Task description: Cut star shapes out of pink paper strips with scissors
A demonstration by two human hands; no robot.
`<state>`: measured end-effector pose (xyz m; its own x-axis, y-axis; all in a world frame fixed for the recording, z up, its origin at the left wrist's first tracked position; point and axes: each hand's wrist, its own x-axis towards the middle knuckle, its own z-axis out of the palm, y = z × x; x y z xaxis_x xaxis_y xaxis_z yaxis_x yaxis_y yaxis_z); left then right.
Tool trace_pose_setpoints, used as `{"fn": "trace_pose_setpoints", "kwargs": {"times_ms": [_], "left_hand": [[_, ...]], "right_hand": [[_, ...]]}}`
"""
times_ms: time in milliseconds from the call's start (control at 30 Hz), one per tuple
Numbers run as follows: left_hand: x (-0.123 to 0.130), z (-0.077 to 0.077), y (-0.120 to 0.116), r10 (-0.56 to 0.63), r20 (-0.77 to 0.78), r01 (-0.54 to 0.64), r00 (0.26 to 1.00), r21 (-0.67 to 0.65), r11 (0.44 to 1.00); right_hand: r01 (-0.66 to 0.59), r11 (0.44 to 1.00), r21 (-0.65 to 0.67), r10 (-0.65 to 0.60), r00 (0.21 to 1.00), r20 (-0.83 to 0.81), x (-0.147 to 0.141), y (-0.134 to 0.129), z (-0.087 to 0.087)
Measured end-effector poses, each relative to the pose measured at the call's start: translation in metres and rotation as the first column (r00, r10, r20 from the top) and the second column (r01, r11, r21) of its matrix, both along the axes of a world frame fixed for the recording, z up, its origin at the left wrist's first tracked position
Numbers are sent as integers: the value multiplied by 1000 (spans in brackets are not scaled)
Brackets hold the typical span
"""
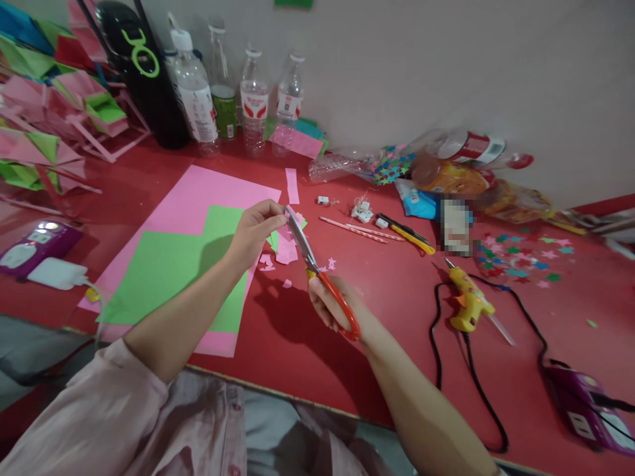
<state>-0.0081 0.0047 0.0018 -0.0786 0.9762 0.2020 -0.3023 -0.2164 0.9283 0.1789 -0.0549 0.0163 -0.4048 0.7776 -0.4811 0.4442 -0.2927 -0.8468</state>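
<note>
Shirt (198, 423) folds are hanging beside the table (307, 363), the left hand (255, 228) pinching a pink scrap (288, 211) by the scissors (303, 243), the right hand (330, 305) gripping their handles.

A grey wall (446, 73) is standing at 12 o'clock, behind a red tabletop (397, 390); the tabletop's near edge is running from 8 to 5 o'clock.

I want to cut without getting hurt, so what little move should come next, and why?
I'd probably slide the left hand's fingers back a tiny bit before any snip. They pinch a small pink piece right by the tips of the scissors, which the right hand is holding.
</note>
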Motion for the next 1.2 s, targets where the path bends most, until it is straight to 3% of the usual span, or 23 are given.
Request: {"fn": "trace_pose_setpoints", "kwargs": {"times_ms": [167, 333, 800, 1200], "left_hand": [[1, 2, -1, -39, 16, 39, 999, -20, 999], [0, 0, 1, 36, -16, -37, 999, -25, 999], [-3, -2, 2, 12, -29, -12, 1000, -12, 1000], [-2, -2, 1, 1, -38, -2, 999, -11, 1000]], "right_hand": [[29, 999, 23, -30, 999, 39, -1, 0, 1], [43, 999, 24, -43, 999, 21, 0, 0, -1], [-31, 999, -42, 29, 999, -33, 3, 6, -6], [-2, 1000, 15, 2, 1000, 19, 5, 2, -4]]}}
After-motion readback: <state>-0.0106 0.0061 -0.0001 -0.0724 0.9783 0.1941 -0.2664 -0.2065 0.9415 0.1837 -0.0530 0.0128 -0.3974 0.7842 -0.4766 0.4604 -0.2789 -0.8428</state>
